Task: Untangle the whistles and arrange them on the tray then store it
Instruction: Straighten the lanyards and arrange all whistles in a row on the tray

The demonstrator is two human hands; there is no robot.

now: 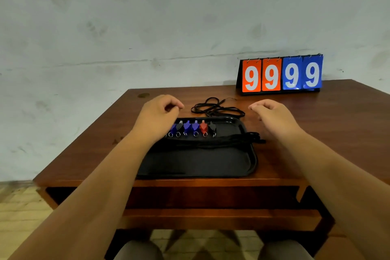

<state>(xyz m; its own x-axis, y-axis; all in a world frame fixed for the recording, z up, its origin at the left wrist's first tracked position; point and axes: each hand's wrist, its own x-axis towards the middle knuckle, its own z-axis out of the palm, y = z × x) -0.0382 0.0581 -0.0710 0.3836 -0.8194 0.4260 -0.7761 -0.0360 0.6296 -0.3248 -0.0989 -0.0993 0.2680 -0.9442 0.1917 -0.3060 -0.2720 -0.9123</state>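
Note:
A black tray [211, 164] lies on the wooden table [316, 129]. Several whistles [193, 127], blue, black and red, stand in a row along the tray's far side, their black lanyards [236, 138] bundled across the tray to its right rim. One more black lanyard [217, 108] lies tangled on the table just behind the tray. My left hand [160, 112] hovers over the tray's far left corner with loosely curled fingers, holding nothing. My right hand [272, 114] hovers right of the loose lanyard, fingers relaxed and empty.
A flip scoreboard [281, 74] showing 9999 in orange and blue stands at the table's far right against the wall. A lower shelf [211, 217] runs under the tabletop. My knees show below the table's front edge.

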